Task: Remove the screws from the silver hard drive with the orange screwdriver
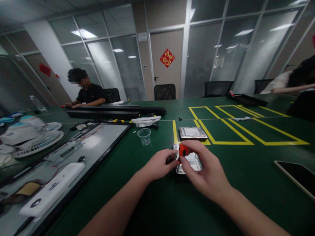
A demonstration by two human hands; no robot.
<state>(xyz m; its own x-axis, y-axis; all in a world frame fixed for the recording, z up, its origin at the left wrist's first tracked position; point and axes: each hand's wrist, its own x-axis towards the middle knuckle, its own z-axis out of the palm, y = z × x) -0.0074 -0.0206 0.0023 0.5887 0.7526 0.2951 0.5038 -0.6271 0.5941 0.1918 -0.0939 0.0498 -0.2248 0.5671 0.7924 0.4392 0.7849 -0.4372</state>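
Observation:
My right hand (208,172) is closed, thumb and fingers pinching the orange-and-black handle of a screwdriver (183,150). Just left of it, my left hand (159,164) is closed too, its fingertips meeting near the tool around something dark that I cannot make out. Under both hands lies a silver hard drive (194,161), partly covered by the fingers. A second hard drive (193,132) rests flat on the green table just beyond. A clear plastic cup (144,137) stands to the left of the drives.
Left lies a large flat panel (105,137) with boards and a white device (52,190). White fan-like housings (36,141), long black bars (118,112) and a white vented piece (146,121) lie around. Yellow tape (233,143) marks the table; a phone (299,177) is right. Two people sit across.

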